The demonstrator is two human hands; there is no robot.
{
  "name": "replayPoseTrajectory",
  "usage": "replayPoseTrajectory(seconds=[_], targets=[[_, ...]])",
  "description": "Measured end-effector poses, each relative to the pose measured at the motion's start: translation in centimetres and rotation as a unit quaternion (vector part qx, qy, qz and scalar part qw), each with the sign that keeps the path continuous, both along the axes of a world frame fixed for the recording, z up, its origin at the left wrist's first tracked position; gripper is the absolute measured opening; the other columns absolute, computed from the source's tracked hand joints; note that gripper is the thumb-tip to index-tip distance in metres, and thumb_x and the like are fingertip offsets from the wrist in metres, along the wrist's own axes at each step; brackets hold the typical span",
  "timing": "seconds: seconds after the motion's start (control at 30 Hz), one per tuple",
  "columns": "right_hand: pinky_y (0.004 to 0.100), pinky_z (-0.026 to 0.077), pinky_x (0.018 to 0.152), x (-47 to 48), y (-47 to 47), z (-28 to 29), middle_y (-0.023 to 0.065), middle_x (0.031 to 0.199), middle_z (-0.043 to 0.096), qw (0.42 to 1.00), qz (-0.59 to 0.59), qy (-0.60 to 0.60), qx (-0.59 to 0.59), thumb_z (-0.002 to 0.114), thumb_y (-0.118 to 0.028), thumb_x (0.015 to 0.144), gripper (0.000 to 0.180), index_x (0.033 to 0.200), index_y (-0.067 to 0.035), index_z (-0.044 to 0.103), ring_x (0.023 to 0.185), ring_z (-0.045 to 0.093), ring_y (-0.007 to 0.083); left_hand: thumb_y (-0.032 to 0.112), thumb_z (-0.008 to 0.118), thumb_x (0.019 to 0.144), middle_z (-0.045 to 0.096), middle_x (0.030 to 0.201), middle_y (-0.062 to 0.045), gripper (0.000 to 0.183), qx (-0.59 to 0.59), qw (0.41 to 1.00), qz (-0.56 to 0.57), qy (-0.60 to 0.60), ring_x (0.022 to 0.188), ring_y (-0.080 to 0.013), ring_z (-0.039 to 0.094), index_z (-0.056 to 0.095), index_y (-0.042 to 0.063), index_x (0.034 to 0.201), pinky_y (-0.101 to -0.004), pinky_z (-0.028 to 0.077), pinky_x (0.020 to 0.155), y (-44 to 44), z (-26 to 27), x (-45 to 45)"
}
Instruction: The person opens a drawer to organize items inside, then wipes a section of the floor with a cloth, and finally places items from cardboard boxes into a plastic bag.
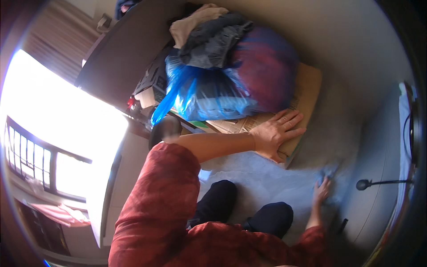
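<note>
My left hand point(277, 133) rests with spread fingers on the flap of a cardboard box point(305, 90). A blue plastic bag point(206, 96) filled with things lies on the cardboard, beside a dark red and blue bundle point(267, 66). Dark grey clothing point(213, 40) and a beige cloth point(195, 21) are heaped on top. Low at the right, my right hand point(322, 190) is near the floor on a blurred bluish-grey cloth-like thing point(328, 175); its fingers are partly hidden and blurred.
A grey cabinet-like surface point(373, 160) with a black knob-ended stalk point(363, 184) stands at the right. My dark-clad knees are above the pale floor point(240, 170). Beyond the bag at the left is a black box point(153, 78). A bright window point(30, 153) is at far left.
</note>
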State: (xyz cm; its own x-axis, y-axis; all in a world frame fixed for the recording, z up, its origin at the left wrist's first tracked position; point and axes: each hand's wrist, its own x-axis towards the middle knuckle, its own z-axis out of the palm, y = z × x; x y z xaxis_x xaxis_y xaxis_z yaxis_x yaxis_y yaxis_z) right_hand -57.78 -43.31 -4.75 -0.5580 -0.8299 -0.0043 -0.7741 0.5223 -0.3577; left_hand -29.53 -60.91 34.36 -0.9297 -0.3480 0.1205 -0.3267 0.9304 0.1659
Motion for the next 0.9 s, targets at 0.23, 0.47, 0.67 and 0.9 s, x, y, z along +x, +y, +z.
replayPoseTrajectory(seconds=[0.23, 0.47, 0.67, 0.9], targets=[[0.0427, 0.043, 0.09, 8.7, 11.2, 0.5, 0.0204, 0.121, 0.05, 0.965, 0.195, -0.149, -0.09, 0.064, -0.016, 0.075, 0.054, 0.125, -0.008, 0.046, 0.108, 0.052, 0.0375, 0.048, 0.074, 0.054, 0.024, 0.144, -0.023, 0.099, -0.028, 1.0, 0.006, 0.01, 0.136, -0.0356, 0.02, 0.037, 0.008, 0.136, -0.0465, 0.016, 0.111, -0.1, -0.3, 0.4], [0.0422, 0.043, 0.091, 9.4, 14.6, 1.2, 0.0211, 0.12, 0.05, 0.925, 0.284, -0.194, 0.162, 0.065, -0.016, 0.074, 0.053, 0.123, -0.006, 0.047, 0.109, 0.051, 0.0381, 0.051, 0.073, 0.054, 0.027, 0.144, -0.021, 0.097, 0.013, 0.999, 0.039, 0.031, 0.136, -0.0336, 0.021, 0.04, 0.011, 0.135, -0.0455, 0.016, 0.111, 0.2, -1.2, 0.7], [0.0417, 0.042, 0.091, 7.0, 13.5, 2.0, 0.0217, 0.119, 0.051, 0.925, 0.241, -0.193, 0.223, 0.065, -0.015, 0.074, 0.053, 0.122, -0.004, 0.048, 0.109, 0.05, 0.0387, 0.052, 0.073, 0.054, 0.029, 0.143, -0.019, 0.096, 0.014, 0.999, 0.049, 0.003, 0.135, -0.0338, 0.023, 0.042, 0.011, 0.134, -0.0449, 0.017, 0.111, 0.5, -0.6, 0.8], [0.0377, 0.044, 0.09, 6.6, 0.9, 16.1, 0.0173, 0.123, 0.05, 0.952, 0.07, -0.263, -0.142, 0.063, -0.008, 0.075, 0.055, 0.126, -0.002, 0.045, 0.106, 0.054, 0.0274, 0.05, 0.074, 0.051, 0.033, 0.141, -0.019, 0.094, -0.004, 0.998, 0.036, 0.051, 0.134, -0.0335, 0.025, 0.045, 0.011, 0.132, -0.0452, 0.018, 0.111, 0.5, -0.8, 1.0]])
